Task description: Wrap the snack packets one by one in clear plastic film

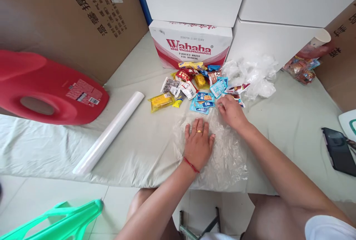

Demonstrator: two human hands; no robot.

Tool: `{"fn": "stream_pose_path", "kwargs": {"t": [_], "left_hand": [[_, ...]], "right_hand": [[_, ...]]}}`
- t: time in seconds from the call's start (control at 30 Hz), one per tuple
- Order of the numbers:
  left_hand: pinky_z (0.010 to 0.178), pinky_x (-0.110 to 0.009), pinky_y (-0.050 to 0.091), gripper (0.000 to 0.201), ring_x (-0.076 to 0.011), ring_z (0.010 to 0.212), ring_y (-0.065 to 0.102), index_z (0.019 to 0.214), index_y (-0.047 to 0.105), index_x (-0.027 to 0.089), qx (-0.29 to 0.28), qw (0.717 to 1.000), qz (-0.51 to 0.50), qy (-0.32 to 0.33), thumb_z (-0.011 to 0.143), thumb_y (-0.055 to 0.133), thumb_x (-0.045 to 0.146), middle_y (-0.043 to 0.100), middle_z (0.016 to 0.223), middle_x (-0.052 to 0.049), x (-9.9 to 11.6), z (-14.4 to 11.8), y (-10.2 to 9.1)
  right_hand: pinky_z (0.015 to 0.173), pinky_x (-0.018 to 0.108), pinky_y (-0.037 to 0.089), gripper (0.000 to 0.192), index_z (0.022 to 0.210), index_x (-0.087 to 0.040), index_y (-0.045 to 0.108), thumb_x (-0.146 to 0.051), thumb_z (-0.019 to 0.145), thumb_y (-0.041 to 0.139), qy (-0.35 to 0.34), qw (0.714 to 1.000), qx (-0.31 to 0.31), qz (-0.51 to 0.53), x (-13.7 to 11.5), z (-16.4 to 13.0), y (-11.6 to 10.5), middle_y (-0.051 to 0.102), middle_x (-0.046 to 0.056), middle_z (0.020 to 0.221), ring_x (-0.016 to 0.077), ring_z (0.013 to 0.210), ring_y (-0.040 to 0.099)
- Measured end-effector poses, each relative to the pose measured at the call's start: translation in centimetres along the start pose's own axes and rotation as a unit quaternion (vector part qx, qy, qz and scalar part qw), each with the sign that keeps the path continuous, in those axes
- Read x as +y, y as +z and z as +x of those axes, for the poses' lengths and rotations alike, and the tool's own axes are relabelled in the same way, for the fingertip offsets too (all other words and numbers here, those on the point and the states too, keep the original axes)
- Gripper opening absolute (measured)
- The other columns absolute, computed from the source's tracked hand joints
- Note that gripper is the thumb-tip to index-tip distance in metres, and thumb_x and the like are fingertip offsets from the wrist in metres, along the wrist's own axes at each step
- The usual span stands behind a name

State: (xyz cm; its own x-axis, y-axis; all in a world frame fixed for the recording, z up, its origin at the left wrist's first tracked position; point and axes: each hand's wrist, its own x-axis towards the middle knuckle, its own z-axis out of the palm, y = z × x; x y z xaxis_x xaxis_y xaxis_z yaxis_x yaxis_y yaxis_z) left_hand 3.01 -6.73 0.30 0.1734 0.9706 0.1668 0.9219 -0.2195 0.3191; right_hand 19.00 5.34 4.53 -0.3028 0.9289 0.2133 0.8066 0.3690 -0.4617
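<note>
A crinkled clear plastic bag (226, 158) lies spread out at the front of the cloth-covered table. My left hand (198, 143) rests flat on it, palm down, with the fingers stretched out; it wears a ring and a red string bracelet. My right hand (232, 111) is at the bag's far right corner, fingers curled together with the tips pointing down. What those fingertips hold, if anything, is hidden. Just beyond both hands are several blue snack packets (204, 99), and another light blue packet (219, 86) lies close to my right fingertips.
Behind lie mixed snacks, among them a yellow-wrapped cake (161, 102), before a Wahaha carton (191, 43). Crumpled clear bags (254, 73) sit at back right. A white roll (109, 132) and red jug (50, 88) occupy the left. A phone (339, 151) lies far right.
</note>
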Motion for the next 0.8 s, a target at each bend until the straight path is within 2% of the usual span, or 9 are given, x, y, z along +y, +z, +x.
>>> {"fn": "stream_pose_path", "kwargs": {"t": [0.1, 0.13, 0.2, 0.27, 0.37, 0.5, 0.63, 0.73, 0.8], "left_hand": [[0.125, -0.063, 0.024, 0.054, -0.0313, 0.155, 0.034, 0.153, 0.047, 0.014, -0.014, 1.000, -0.001, -0.017, 0.106, 0.036, 0.039, 0.043, 0.164, -0.017, -0.4, 0.3, 0.2], [0.125, -0.063, 0.024, 0.054, -0.0308, 0.155, 0.034, 0.154, 0.046, 0.014, -0.019, 1.000, -0.003, -0.015, 0.106, 0.035, 0.037, 0.042, 0.164, -0.017, -0.4, 0.4, 0.2], [0.125, -0.063, 0.025, 0.054, -0.0301, 0.155, 0.035, 0.155, 0.046, 0.015, -0.028, 1.000, -0.008, -0.006, 0.106, 0.035, 0.035, 0.042, 0.164, -0.016, -0.6, 0.5, 0.2], [0.125, -0.063, 0.026, 0.054, -0.0293, 0.155, 0.035, 0.155, 0.046, 0.015, -0.032, 0.999, -0.009, 0.001, 0.106, 0.034, 0.034, 0.042, 0.164, -0.015, -0.7, 0.7, 0.0], [0.125, -0.063, 0.025, 0.054, -0.0291, 0.155, 0.036, 0.156, 0.044, 0.016, -0.025, 1.000, 0.001, -0.004, 0.107, 0.033, 0.036, 0.040, 0.165, -0.015, -1.1, 0.9, -0.3], [0.123, -0.068, 0.022, 0.057, -0.0328, 0.154, 0.036, 0.157, 0.044, 0.015, -0.014, 0.998, 0.033, -0.045, 0.106, 0.036, 0.040, 0.038, 0.166, -0.018, -1.8, 1.0, -0.3], [0.123, -0.069, 0.021, 0.062, -0.0345, 0.155, 0.035, 0.159, 0.039, 0.014, -0.006, 0.998, 0.037, -0.059, 0.105, 0.036, 0.046, 0.037, 0.166, -0.021, -2.2, 1.2, -0.5], [0.124, -0.066, 0.022, 0.058, -0.0332, 0.154, 0.037, 0.157, 0.043, 0.014, 0.021, 0.998, 0.020, -0.056, 0.106, 0.035, 0.042, 0.043, 0.163, -0.021, -2.5, 1.6, -1.2], [0.124, -0.062, 0.026, 0.051, -0.0326, 0.152, 0.040, 0.147, 0.055, 0.014, 0.038, 0.998, 0.011, -0.058, 0.106, 0.035, 0.036, 0.051, 0.157, -0.020, -2.6, 1.9, -1.6]], "right_hand": [[0.103, 0.047, 0.048, 0.032, 0.121, -0.016, 0.067, -0.022, 0.102, 0.041, -0.063, 0.997, 0.043, -0.005, -2.3, -3.8, 0.3, 0.066, 0.018, 0.122, 0.0301, 0.116, 0.060], [0.109, 0.050, 0.046, 0.037, 0.132, -0.016, 0.062, -0.026, 0.104, 0.041, -0.085, 0.995, 0.042, -0.006, -2.9, -5.5, 0.6, 0.063, 0.018, 0.133, 0.0308, 0.125, 0.057], [0.119, 0.055, 0.037, 0.053, 0.154, -0.015, 0.044, -0.036, 0.105, 0.044, -0.109, 0.994, 0.004, -0.031, -3.4, -9.0, 1.5, 0.048, 0.020, 0.157, 0.0325, 0.146, 0.043], [0.124, 0.058, 0.031, 0.064, 0.163, -0.014, 0.029, -0.041, 0.106, 0.043, -0.102, 0.991, -0.034, -0.078, -2.8, -12.0, 2.4, 0.037, 0.020, 0.166, 0.0327, 0.156, 0.029], [0.126, 0.060, 0.027, 0.067, 0.165, -0.014, 0.022, -0.043, 0.107, 0.040, -0.060, 0.988, -0.056, -0.130, -0.4, -14.6, 2.9, 0.030, 0.019, 0.169, 0.0328, 0.159, 0.024], [0.125, 0.061, 0.029, 0.063, 0.165, -0.019, 0.027, -0.044, 0.108, 0.037, -0.004, 0.991, -0.052, -0.126, 2.1, -15.1, 2.2, 0.032, 0.017, 0.169, 0.0322, 0.157, 0.029], [0.118, 0.061, 0.039, 0.053, 0.152, -0.019, 0.049, -0.045, 0.108, 0.038, 0.023, 0.997, -0.013, -0.072, 1.8, -13.8, 0.8, 0.047, 0.018, 0.159, 0.0337, 0.148, 0.043], [0.105, 0.054, 0.050, 0.041, 0.133, -0.021, 0.063, -0.042, 0.107, 0.040, 0.014, 0.998, 0.066, -0.019, 0.4, -11.5, -0.7, 0.065, 0.017, 0.136, 0.0320, 0.127, 0.058], [0.094, 0.046, 0.053, 0.033, 0.113, -0.023, 0.069, -0.039, 0.107, 0.041, -0.006, 0.997, 0.074, 0.000, -0.6, -8.9, -1.5, 0.073, 0.012, 0.110, 0.0289, 0.106, 0.065]]}}
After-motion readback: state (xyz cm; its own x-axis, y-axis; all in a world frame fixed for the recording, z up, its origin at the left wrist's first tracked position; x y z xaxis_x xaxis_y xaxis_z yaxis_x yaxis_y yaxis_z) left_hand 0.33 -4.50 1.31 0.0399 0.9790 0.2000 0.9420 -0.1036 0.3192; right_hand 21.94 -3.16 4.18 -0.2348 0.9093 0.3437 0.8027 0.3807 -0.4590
